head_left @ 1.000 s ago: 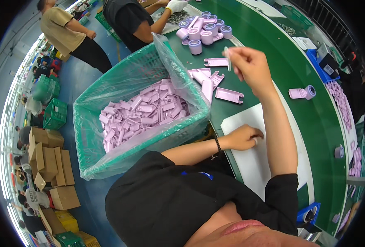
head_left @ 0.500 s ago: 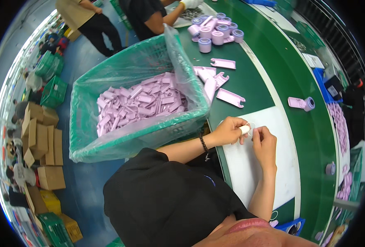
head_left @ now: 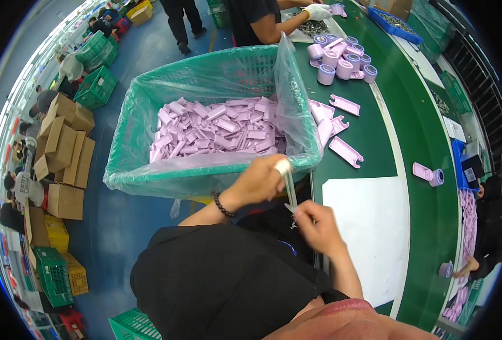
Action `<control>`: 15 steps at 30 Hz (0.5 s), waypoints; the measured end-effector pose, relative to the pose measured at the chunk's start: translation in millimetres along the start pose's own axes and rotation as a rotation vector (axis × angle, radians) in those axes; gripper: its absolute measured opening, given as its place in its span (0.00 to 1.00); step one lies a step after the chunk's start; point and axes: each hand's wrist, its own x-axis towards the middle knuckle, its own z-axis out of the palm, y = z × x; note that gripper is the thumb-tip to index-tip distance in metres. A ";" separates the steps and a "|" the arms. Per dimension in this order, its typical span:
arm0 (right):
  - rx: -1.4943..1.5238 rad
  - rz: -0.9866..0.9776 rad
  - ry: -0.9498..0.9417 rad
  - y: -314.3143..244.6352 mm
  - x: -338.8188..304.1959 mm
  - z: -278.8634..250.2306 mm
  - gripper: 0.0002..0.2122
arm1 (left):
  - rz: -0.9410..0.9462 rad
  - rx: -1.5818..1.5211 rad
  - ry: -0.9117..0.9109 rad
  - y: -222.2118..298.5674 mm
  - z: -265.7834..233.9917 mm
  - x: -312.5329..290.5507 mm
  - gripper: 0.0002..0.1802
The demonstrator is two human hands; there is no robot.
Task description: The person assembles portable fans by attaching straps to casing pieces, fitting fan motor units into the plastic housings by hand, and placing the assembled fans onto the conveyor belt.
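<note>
Between my two hands runs a pale, translucent band (head_left: 291, 192), pulled taut in two close strands like a stretched elastic loop. My left hand (head_left: 260, 180), slightly blurred, is closed at the band's upper end, and a white cover or wrap (head_left: 283, 166) shows on one of its digits. My right hand (head_left: 320, 228) pinches the lower end, fingers curled in. Both hands hang over the gap between the lined green crate (head_left: 205, 177) and the white sheet (head_left: 364, 238) on the table. Pink plastic pieces (head_left: 217, 127) fill the crate's lower part.
Loose pink covers (head_left: 346, 152) lie beyond the sheet, near a pile of pink and lilac round parts (head_left: 344, 59). A gloved co-worker's hand (head_left: 318, 11) is at a tray of small metal parts. Cardboard boxes (head_left: 64, 147) stand left. Another person's hand (head_left: 467, 266) reaches in at right.
Both hands have moved left off the white sheet, toward the crate's near side. The thin loop is now stretched taut between them. The whole view has shifted.
</note>
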 end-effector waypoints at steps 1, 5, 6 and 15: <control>-0.062 -0.181 -0.072 -5.6 2.6 12.8 0.04 | 0.015 -0.030 0.110 -3.4 -12.9 3.5 0.11; -0.034 -0.425 -0.206 -17.7 6.8 32.6 0.03 | 0.154 -0.014 0.420 4.0 -87.9 18.5 0.12; 0.009 -0.459 -0.235 -19.1 10.7 34.0 0.03 | 0.155 -0.006 0.431 6.4 -95.5 20.0 0.12; 0.087 -0.574 -0.206 -24.7 27.9 49.2 0.01 | 0.144 -0.027 0.583 34.5 -140.7 57.1 0.21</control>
